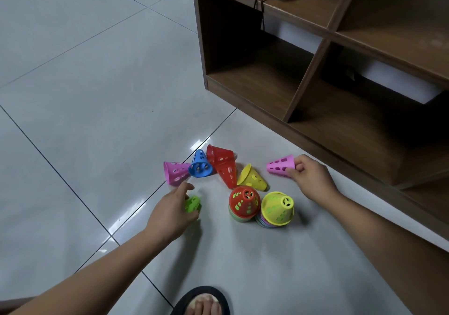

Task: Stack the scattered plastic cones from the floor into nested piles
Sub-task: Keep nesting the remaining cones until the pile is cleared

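Two nested piles stand upright on the tiled floor: one topped by a red cone point(244, 201), the other by a yellow cone point(277, 208). My right hand point(311, 177) pinches the wide end of a pink cone point(280, 165) lying on its side. My left hand point(173, 209) holds a green cone point(192, 203), with the forefinger stretched toward another pink cone point(174, 172). Lying loose behind the piles are a blue cone point(200, 164), two red cones point(224, 164) and a yellow cone point(252, 178).
A brown wooden shelf unit point(315, 55) stands on the floor at the right, close behind the cones, with black cables point(262, 4) hanging inside. My foot in a black sandal point(202, 301) is at the bottom edge. Grey floor tiles point(85, 84) spread to the left.
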